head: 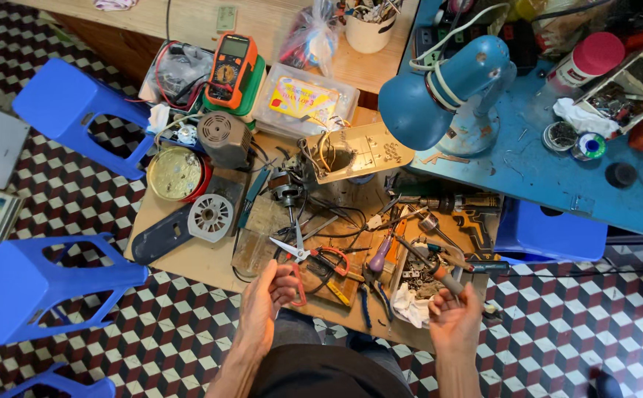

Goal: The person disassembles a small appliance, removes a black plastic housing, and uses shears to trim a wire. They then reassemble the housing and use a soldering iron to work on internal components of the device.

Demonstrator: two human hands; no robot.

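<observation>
Over a cluttered wooden desk point(189, 258), the left hand point(268, 295) grips red-handled steel scissors point(297, 258) by a loop. The right hand point(454, 318) closes around a slim wooden-handled tool point(439, 271). Both seem light, rigid, best held by handles.

Tools point(380, 258) crowd the bench point(189, 258) (bare only left, past the scissors point(299, 254)).

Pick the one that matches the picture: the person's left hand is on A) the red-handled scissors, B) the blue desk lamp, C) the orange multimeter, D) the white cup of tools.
A: the left hand grips the red-handled scissors by a red loop at the near edge of the workbench, blades open and pointing away, while the right hand holds a soldering iron.
</observation>
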